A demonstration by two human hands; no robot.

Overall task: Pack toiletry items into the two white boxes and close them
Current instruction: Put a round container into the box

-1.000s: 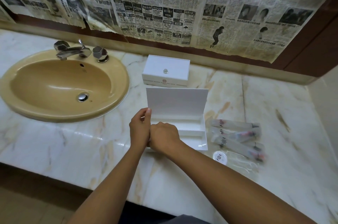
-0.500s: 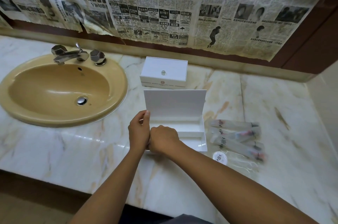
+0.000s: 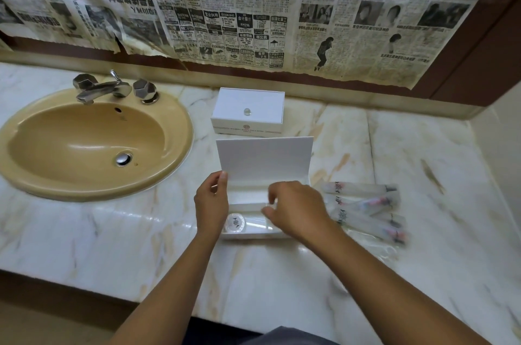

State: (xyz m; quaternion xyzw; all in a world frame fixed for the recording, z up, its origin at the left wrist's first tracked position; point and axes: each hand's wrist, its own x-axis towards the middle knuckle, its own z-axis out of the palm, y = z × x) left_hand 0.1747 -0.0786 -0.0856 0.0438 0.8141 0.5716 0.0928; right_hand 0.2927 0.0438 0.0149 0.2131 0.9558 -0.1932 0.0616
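An open white box (image 3: 255, 234) lies on the marble counter, its lid (image 3: 265, 157) standing upright. A small round wrapped item (image 3: 235, 222) lies at the left end of the box's front compartment. My left hand (image 3: 211, 203) holds the box's left edge where the lid meets it. Above the box's middle hovers my right hand (image 3: 296, 210), fingers loosely curled and holding nothing I can see. A second white box (image 3: 248, 110) with a small knob on its lid sits closed behind. Several frosted toiletry packets (image 3: 366, 208) lie to the right of the open box.
A tan oval sink (image 3: 84, 144) with a chrome tap (image 3: 110, 89) fills the left of the marble counter (image 3: 423, 260). Newspaper (image 3: 253, 6) covers the wall behind. The counter's front edge runs along the lower left.
My right hand has lifted off the box's left front corner and moved right, uncovering the round item inside. The round item that lay on the counter beside the packets is gone from there.
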